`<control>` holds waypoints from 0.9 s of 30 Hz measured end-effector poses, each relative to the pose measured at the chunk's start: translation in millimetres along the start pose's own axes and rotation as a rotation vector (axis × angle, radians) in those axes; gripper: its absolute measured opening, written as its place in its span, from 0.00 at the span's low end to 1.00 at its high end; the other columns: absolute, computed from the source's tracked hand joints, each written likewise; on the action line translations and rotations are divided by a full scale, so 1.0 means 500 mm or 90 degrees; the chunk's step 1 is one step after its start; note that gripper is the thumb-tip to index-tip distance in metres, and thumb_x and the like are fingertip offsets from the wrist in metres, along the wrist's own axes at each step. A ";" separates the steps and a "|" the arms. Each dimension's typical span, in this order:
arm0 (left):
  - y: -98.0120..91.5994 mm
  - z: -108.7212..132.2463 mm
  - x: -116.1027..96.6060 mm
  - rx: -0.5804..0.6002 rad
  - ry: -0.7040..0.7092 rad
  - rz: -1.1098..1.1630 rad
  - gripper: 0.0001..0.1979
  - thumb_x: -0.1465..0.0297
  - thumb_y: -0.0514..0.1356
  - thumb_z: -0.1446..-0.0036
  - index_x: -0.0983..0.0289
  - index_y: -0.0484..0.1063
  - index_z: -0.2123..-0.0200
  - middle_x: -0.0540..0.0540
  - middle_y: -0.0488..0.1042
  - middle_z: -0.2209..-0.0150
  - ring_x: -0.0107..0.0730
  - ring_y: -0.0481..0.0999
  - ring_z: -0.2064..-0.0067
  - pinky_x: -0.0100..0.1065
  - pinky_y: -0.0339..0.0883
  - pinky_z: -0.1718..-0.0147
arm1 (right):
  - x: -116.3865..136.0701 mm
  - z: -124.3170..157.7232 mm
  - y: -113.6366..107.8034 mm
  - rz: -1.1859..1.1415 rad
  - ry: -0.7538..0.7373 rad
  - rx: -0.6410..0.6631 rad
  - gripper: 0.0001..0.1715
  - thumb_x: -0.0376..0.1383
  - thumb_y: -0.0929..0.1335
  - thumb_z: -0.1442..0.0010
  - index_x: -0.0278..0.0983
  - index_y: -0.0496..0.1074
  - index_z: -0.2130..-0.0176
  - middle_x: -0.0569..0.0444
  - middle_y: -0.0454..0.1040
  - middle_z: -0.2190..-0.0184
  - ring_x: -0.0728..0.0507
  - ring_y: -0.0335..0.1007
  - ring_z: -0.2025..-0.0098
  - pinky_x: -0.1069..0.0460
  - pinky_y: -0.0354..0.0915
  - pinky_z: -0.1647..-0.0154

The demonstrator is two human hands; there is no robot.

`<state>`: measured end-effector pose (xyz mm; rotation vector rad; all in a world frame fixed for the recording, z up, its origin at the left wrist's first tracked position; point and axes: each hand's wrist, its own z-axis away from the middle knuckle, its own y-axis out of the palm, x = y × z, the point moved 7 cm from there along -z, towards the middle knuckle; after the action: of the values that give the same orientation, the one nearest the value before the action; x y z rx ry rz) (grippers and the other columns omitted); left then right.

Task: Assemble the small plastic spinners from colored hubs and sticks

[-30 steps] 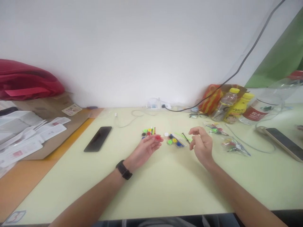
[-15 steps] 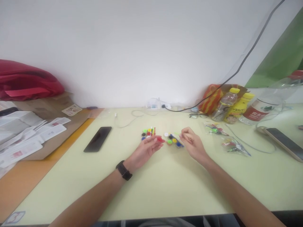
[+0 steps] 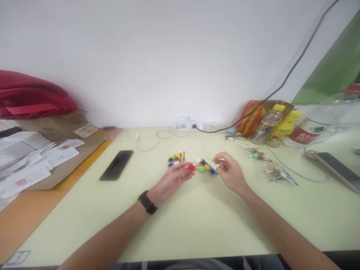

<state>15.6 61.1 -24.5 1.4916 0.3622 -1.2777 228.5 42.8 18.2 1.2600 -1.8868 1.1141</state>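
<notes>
My left hand [image 3: 176, 176], with a black watch [image 3: 147, 202] on the wrist, is closed on a small red plastic disc [image 3: 191, 167]. A thin reddish stem seems to point right from the disc. My right hand [image 3: 228, 168] hovers at the right side of a group of small parts, its thumb and forefinger apart and nothing clearly between them. In that group lie a white disc [image 3: 197, 160], a green disc [image 3: 201, 169], a yellow disc [image 3: 207, 167] and blue and white sticks [image 3: 210, 165]. Behind my left hand is a second group of coloured discs [image 3: 170, 160] and upright-looking sticks [image 3: 183, 155].
A black phone [image 3: 116, 165] lies to the left. At the right are small bags of parts [image 3: 278, 173], another phone [image 3: 339, 170], glasses [image 3: 235, 137], drink bottles [image 3: 284, 129] and a large water bottle [image 3: 306, 129]. Papers [image 3: 56, 159] and cardboard [image 3: 81, 161] cover the left side.
The thumb and forefinger of my right hand have moved apart from a pinch. My left hand has turned the red disc slightly, and its stem now shows.
</notes>
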 end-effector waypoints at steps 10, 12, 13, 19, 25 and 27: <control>0.003 0.000 0.004 0.019 0.001 -0.010 0.14 0.67 0.70 0.41 0.66 0.80 0.53 0.60 0.81 0.51 0.35 0.80 0.53 0.37 0.68 0.44 | -0.011 0.004 -0.044 -0.035 0.064 -0.184 0.13 0.30 0.64 0.46 0.39 0.76 0.63 0.51 0.80 0.65 0.42 0.76 0.62 0.45 0.72 0.54; 0.003 0.001 0.004 0.015 -0.001 -0.011 0.14 0.67 0.70 0.41 0.66 0.80 0.53 0.60 0.81 0.52 0.35 0.80 0.52 0.37 0.68 0.44 | -0.008 0.005 -0.047 -0.047 0.057 -0.200 0.13 0.31 0.63 0.44 0.38 0.76 0.63 0.47 0.81 0.54 0.38 0.76 0.50 0.44 0.73 0.52; 0.003 0.001 0.004 0.015 -0.001 -0.011 0.14 0.67 0.70 0.41 0.66 0.80 0.53 0.60 0.81 0.52 0.35 0.80 0.52 0.37 0.68 0.44 | -0.008 0.007 -0.048 -0.048 0.061 -0.206 0.14 0.32 0.63 0.44 0.38 0.77 0.63 0.47 0.80 0.50 0.38 0.75 0.47 0.44 0.74 0.52; 0.001 0.002 0.008 0.003 -0.010 -0.013 0.17 0.68 0.70 0.40 0.64 0.77 0.49 0.60 0.81 0.51 0.35 0.81 0.53 0.38 0.68 0.44 | -0.028 0.027 -0.064 -0.027 0.148 -0.263 0.18 0.31 0.61 0.43 0.38 0.78 0.62 0.49 0.71 0.37 0.52 0.75 0.78 0.44 0.76 0.54; 0.001 0.000 0.012 0.011 0.000 -0.042 0.14 0.67 0.70 0.40 0.64 0.78 0.52 0.60 0.81 0.51 0.37 0.80 0.52 0.40 0.67 0.43 | -0.011 0.019 -0.046 -0.042 0.087 -0.190 0.13 0.30 0.61 0.41 0.37 0.75 0.67 0.50 0.81 0.53 0.47 0.78 0.75 0.49 0.73 0.66; 0.004 0.000 0.012 0.019 0.003 -0.059 0.14 0.67 0.70 0.41 0.64 0.79 0.53 0.60 0.81 0.52 0.37 0.80 0.52 0.40 0.68 0.44 | 0.011 0.013 -0.011 -0.037 0.023 -0.070 0.12 0.31 0.63 0.39 0.39 0.76 0.60 0.51 0.81 0.59 0.44 0.79 0.67 0.49 0.72 0.63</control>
<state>19.4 58.0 -28.5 1.5177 0.4220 -1.3580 231.5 33.6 21.6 1.2180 -1.8470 0.9838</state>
